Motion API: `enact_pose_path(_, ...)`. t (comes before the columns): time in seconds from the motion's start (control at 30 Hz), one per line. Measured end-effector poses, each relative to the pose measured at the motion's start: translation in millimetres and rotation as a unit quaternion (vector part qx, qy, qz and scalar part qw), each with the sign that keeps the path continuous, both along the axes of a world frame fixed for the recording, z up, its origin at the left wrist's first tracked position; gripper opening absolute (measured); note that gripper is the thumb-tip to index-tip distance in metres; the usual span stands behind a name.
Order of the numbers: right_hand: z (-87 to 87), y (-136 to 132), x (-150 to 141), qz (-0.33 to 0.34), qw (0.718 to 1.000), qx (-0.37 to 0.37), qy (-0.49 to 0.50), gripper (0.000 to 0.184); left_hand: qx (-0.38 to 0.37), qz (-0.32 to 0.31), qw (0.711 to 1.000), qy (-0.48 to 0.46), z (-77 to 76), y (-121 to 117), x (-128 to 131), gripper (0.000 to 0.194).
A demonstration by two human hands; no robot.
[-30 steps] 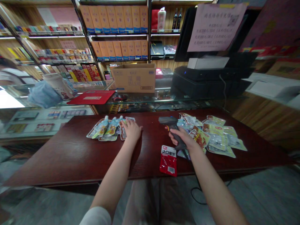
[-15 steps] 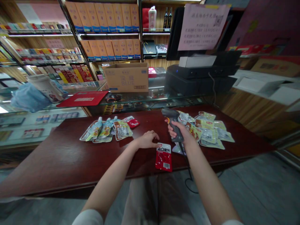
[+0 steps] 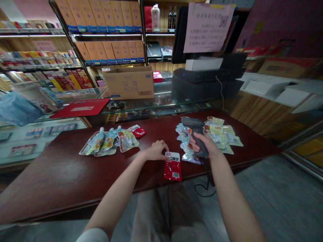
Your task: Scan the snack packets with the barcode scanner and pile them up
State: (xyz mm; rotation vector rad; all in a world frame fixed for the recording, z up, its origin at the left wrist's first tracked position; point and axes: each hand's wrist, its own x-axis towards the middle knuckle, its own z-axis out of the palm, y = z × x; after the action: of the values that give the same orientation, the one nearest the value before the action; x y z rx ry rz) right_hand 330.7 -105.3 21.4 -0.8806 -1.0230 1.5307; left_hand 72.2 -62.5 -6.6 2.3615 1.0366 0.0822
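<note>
A red and white snack packet (image 3: 173, 169) lies flat on the dark wooden table, its barcode facing up near the lower edge. My left hand (image 3: 156, 150) rests at its upper left corner, thumb stretched onto the packet and the other fingers bent but apart. In my right hand (image 3: 204, 145) is a black handheld barcode scanner (image 3: 193, 125), gripped by its handle above the table, right of the packet. Beneath and beside the scanner are shiny bluish pouches (image 3: 183, 131) and yellow-green snack packets (image 3: 219, 134).
Spouted pouches (image 3: 109, 140) and another red packet (image 3: 137, 131) lie on the left of the table (image 3: 73, 171). Behind stand a glass counter, an open cardboard box (image 3: 128, 84), a red folder (image 3: 80, 107) and a monitor with a paper notice (image 3: 208, 28). The scanner's cable (image 3: 207, 183) hangs over the front edge.
My right hand has moved the scanner to the right, away from the red packet, uncovering the bluish pouches. My left hand keeps its place at the packet. The whole view has shifted slightly.
</note>
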Motion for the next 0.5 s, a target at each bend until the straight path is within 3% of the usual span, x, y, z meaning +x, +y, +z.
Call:
enact_pose_path(0.13,-11.8,-20.8,9.6,-0.015,1.000,-0.005,0.012,0.033,0.001,0.007,1.000,-0.021,-3.9,3.4,-1.2,0.037)
enact_pose_path(0.27,-23.0,-29.3,5.1,-0.022,0.999,-0.005,0.037,0.035,-0.058,0.023,0.990,-0.127,-8.9,11.0,-5.8,0.035)
enact_pose_path(0.4,-28.7,-29.4,-5.7,-0.014,0.999,-0.004,0.048,0.034,-0.082,0.076,0.961,-0.253,-13.8,18.2,-9.5,0.035)
enact_pose_path(0.5,-31.0,-28.6,-12.1,-0.012,0.999,0.000,0.047,0.034,-0.109,0.132,0.919,-0.354,-17.7,20.8,-9.1,0.038)
